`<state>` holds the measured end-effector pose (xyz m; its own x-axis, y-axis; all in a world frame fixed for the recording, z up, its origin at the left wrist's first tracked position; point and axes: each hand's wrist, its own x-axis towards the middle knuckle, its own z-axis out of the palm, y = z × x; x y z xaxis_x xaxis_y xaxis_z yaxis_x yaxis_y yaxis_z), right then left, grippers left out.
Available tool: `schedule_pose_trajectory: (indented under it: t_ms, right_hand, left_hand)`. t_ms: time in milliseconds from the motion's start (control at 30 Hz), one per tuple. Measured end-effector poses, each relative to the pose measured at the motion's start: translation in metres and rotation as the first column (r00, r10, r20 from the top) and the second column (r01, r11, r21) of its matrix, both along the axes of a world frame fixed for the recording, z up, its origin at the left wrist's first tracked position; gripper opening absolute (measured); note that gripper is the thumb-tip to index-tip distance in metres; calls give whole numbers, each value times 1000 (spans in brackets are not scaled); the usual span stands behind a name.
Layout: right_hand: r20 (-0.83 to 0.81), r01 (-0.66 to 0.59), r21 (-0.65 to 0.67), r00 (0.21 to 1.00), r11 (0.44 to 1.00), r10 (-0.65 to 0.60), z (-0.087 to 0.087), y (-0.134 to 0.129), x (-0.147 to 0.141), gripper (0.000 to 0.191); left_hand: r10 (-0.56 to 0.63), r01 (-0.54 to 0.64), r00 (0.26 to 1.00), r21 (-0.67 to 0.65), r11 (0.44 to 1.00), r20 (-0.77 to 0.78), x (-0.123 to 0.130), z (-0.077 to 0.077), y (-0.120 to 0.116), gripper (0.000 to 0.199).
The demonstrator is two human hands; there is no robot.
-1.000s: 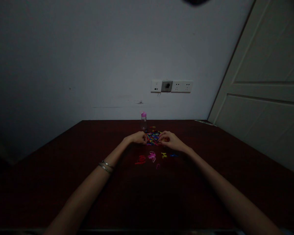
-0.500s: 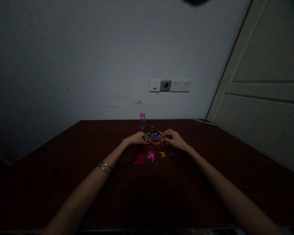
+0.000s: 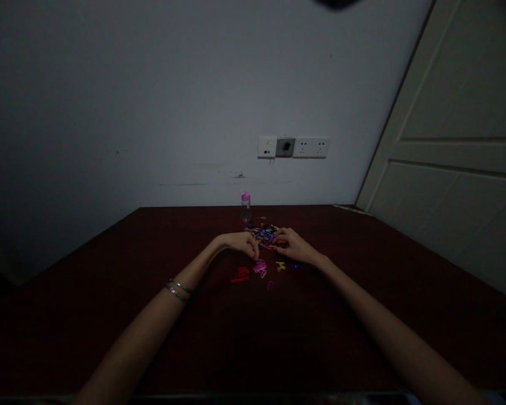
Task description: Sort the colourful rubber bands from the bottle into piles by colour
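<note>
From the head camera, with the mixed pile of small coloured bands [image 3: 263, 235] as the clock's centre and the wall [image 3: 185, 112] at twelve, the left hand [image 3: 241, 242] lies at eight o'clock. Its fingers are curled and point down, with the tips at the upper edge of the pink bands [image 3: 260, 269], which lie at six o'clock. The right hand [image 3: 296, 247] sits at four, thumb and fingers curved in at the pile's near right edge. The light is dim and the bands are tiny, so I cannot tell whether either hand is pinching one.

Around the pile on the dark red table [image 3: 253, 337], the red bands [image 3: 240, 274] lie at seven o'clock, the yellow bands [image 3: 280, 266] at five, and the blue bands [image 3: 296, 266] at four, just beside the right hand. A single pink loop [image 3: 270, 285] lies farther out at six. A clear bottle with a pink top [image 3: 245, 209] stands upright at eleven. Bracelets [image 3: 179, 290] circle the left forearm.
</note>
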<state>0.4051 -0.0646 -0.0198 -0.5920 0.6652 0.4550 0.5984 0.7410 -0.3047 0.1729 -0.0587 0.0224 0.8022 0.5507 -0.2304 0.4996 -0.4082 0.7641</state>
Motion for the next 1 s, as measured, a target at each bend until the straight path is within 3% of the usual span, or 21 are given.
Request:
schedule_pose_trajectory:
  t_ms: [100, 300, 600, 800, 900, 1000]
  right_hand:
    - [62, -6, 42, 998, 999, 4, 0, -5, -4, 18]
    - [113, 27, 107, 993, 994, -39, -1, -11, -9, 17]
    - [70, 69, 128, 994, 989, -79, -3, -9, -10, 14]
    - [8, 76, 128, 997, 989, -78, 1, -11, -11, 13]
    - [-38, 41, 115, 999, 992, -37, 3, -19, -22, 13]
    - [-78, -45, 87, 996, 995, 51, 6, -32, -39, 11]
  left_hand:
    - [142, -141, 986, -16, 990, 84, -6, 1, 1, 15]
    - [404, -416, 887, 5, 909, 224, -14, 2, 4, 21]
    - [513, -544, 820, 66, 836, 253, -26, -13, 24, 33]
    - [619, -657, 721, 27, 753, 312, -34, -22, 32, 33]
    - [663, -704, 670, 3, 710, 333, -36, -27, 34, 33]
    - [659, -699, 681, 16, 715, 320, -38, -28, 35, 32]
